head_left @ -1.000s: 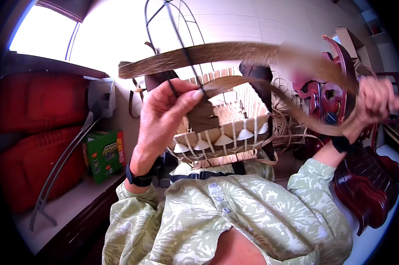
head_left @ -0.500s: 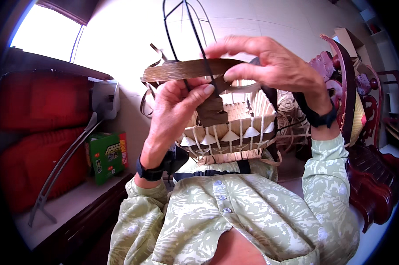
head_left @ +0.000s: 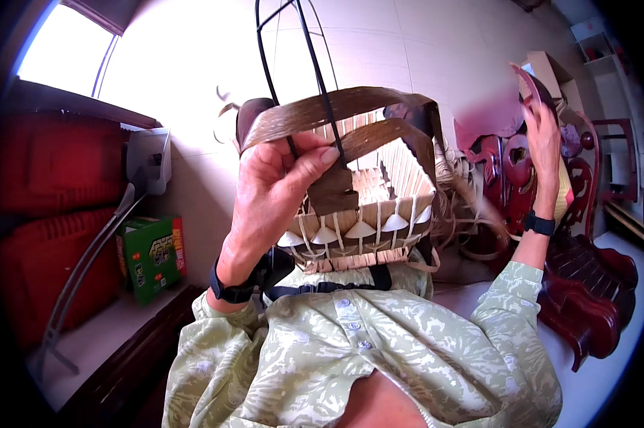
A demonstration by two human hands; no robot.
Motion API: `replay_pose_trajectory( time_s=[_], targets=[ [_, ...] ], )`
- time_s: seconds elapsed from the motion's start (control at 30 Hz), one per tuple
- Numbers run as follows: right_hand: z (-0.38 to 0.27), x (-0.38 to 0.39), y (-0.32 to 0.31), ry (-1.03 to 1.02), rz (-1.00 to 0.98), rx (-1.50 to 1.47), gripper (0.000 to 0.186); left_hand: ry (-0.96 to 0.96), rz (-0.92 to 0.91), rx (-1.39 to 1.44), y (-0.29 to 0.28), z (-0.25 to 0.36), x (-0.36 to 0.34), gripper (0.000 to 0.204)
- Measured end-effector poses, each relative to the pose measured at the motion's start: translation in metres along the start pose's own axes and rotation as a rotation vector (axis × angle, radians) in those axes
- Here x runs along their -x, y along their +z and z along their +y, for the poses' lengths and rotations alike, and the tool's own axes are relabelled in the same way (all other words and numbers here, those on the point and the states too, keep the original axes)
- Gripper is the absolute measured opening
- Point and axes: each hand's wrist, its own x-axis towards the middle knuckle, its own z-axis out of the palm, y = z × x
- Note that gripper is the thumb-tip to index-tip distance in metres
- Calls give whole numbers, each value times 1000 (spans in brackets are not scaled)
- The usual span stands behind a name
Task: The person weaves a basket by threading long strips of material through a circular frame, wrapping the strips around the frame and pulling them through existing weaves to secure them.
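A shallow basket (head_left: 361, 227) of pale woven strips, trimmed with white triangles along a dark band, sits at my lap. Tall black wires (head_left: 312, 50) rise from it. My left hand (head_left: 270, 187) pinches a wide brown strip (head_left: 336, 191) against one wire at the near rim. From there the strip's long brown band (head_left: 364, 100) loops over the basket toward the far right. My right hand (head_left: 543, 139) is stretched far right beside a dark red carved chair. Its fingers are drawn together at the edge of a blurred pink thing (head_left: 487, 118), which they seem to grip.
Red cushions (head_left: 58, 167) lie at left, beside a green box (head_left: 151, 257) and a grey metal stand (head_left: 97, 253). Loose pale cords (head_left: 468, 207) gather right of the basket. Dark red carved wooden seating (head_left: 585, 299) fills the right side.
My right hand has let go of the brown band and moved far right to the chair. The band now arches loosely over the basket. My left hand keeps its pinch.
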Motion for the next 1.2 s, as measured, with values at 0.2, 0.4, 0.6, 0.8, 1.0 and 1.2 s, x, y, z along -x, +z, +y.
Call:
replay_pose_trajectory(
  time_s=[0.2, 0.4, 0.6, 0.8, 1.0, 1.2],
  targets=[
    [-231, 5, -3, -653, -571, -1038, 41, 15, 1, 97, 7, 1, -2, 11],
    [-159, -3, -1, -167, -262, -859, 24, 55, 66, -14, 1, -2, 9, 7],
    [147, -24, 6, 445, -396, 403, 37, 101, -7, 49, 8, -7, -1, 10],
    [-165, -3, -34, -367, -330, -664, 45, 60, 0, 17, 1, -9, 2, 9],
    [-252, 26, -20, -807, -443, -823, 17, 110, 6, -22, 4, -1, 0, 11],
    [-113, -23, 26, -135, -66, -757, 19, 54, 72, 22, 5, -4, 4, 8]
  ],
)
